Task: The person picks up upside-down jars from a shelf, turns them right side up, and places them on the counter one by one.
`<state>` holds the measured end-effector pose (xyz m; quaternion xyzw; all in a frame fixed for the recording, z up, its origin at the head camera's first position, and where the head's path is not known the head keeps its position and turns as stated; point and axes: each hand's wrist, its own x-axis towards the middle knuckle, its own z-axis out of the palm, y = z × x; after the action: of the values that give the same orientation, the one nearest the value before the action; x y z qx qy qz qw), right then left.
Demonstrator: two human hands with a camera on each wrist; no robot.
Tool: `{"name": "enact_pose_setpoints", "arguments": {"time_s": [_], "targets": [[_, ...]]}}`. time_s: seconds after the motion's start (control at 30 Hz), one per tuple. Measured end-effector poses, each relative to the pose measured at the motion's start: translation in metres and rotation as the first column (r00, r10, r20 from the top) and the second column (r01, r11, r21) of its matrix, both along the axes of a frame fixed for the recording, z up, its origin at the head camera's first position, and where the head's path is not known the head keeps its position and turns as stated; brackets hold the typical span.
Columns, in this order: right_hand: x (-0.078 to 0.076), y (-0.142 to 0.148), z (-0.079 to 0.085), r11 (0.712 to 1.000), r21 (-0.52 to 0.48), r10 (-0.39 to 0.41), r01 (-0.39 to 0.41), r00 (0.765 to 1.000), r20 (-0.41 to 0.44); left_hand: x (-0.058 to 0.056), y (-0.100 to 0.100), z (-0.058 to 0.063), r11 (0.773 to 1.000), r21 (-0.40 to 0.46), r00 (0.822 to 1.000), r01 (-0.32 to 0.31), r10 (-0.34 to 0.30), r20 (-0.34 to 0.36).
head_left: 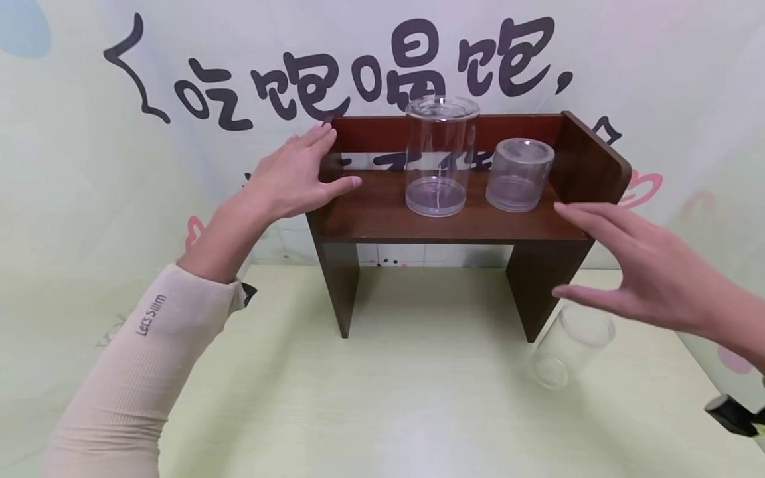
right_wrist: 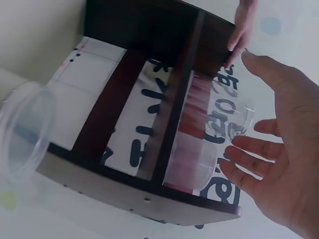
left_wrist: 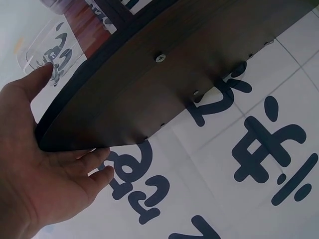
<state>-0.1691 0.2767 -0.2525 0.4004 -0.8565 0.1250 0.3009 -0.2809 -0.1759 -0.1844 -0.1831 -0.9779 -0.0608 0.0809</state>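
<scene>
A dark brown wooden desktop shelf (head_left: 382, 222) stands on the table. On its board are a tall clear jar (head_left: 439, 159) and, to the right, a short clear jar (head_left: 518, 176). My left hand (head_left: 295, 172) lies at the shelf's left side panel (left_wrist: 124, 99), fingers straight toward the back and thumb spread. In the left wrist view the panel's front corner sits between thumb and fingers. My right hand (head_left: 651, 272) hovers off the right end, thumb and fingers apart, holding nothing. A third clear jar (head_left: 574, 345) is on the table below it, partly hidden by that hand.
The pale table (head_left: 394, 398) extends in front of and under the shelf. Behind it hangs a white backdrop (head_left: 197, 40) with large dark characters. The shelf's right side panel (head_left: 588, 159) rises beside the short jar.
</scene>
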Motion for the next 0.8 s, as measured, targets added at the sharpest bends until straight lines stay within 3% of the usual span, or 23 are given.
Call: {"name": "enact_pose_setpoints", "arguments": {"time_s": [0.17,0.5,0.8], "targets": [[-0.018,-0.013,0.015,0.994,-0.105,0.042,-0.032,0.995,0.095,0.000,0.000,0.000,1.000,0.000,1.000,-0.002,0.002,0.006],[-0.046,-0.053,0.034,0.949,-0.311,0.037,0.049,0.963,0.267,0.000,0.001,0.001,1.000,-0.006,1.000,-0.006,0.007,0.013],[-0.076,-0.078,0.048,0.924,-0.336,-0.053,0.185,0.929,0.365,0.000,0.001,0.001,1.000,0.006,1.000,-0.003,0.003,0.006]]}}
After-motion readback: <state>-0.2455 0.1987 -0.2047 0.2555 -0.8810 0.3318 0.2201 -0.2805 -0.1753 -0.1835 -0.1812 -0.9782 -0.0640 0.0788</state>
